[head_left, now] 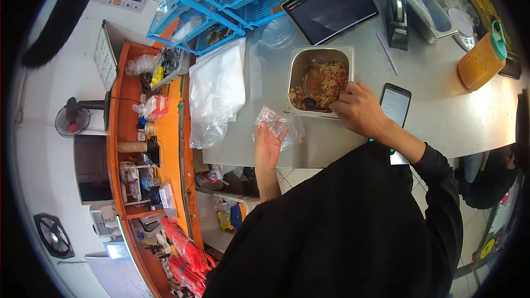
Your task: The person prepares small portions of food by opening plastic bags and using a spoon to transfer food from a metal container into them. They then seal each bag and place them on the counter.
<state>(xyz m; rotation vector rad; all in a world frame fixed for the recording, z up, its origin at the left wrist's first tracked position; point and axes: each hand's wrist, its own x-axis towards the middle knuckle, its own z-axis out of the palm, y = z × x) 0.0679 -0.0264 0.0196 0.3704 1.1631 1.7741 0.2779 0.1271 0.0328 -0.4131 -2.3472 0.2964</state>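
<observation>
A square metal pan holds a chopped, reddish-brown food mix. In its near part lies the dark bowl of a spoon. My right hand is closed at the pan's near right corner, around the spoon's handle, which the fingers mostly hide. To the left of the pan, my left hand holds a small clear plastic bag between thumb and fingers. The bag is crumpled, and I cannot make out anything inside it.
A stack of clear plastic bags lies left on the metal table. Behind the pan stands a tablet by blue baskets. Rightward are a phone, a pen, a tape dispenser and an orange jug.
</observation>
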